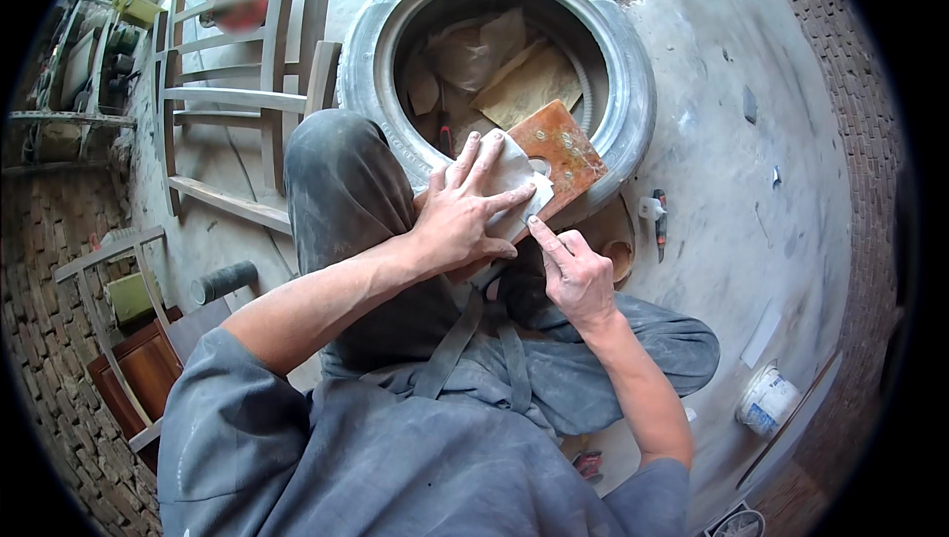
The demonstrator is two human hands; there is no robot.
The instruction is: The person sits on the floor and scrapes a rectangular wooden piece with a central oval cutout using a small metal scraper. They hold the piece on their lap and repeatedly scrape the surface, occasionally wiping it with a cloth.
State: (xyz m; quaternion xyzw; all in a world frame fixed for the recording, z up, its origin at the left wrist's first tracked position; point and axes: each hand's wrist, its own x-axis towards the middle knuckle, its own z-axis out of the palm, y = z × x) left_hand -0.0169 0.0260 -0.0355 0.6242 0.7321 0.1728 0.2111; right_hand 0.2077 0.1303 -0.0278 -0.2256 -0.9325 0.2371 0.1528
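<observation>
My left hand lies with fingers spread over a pale grey-white sheet, pressing it onto a reddish-brown board. The board tilts across the near rim of a dusty tire, above my lap. A smaller white piece sits at the sheet's right edge. My right hand points its index finger at the board's near edge, just below the white piece. Its other fingers are curled in, and whatever they may hold is hidden. The sheet's part under my left palm is also hidden.
Inside the tire are crumpled brown and clear sheets and a red-and-black handled tool. Wooden chair frames stand at left. A utility knife lies right of the tire, a white tub lower right, a dark cylinder left.
</observation>
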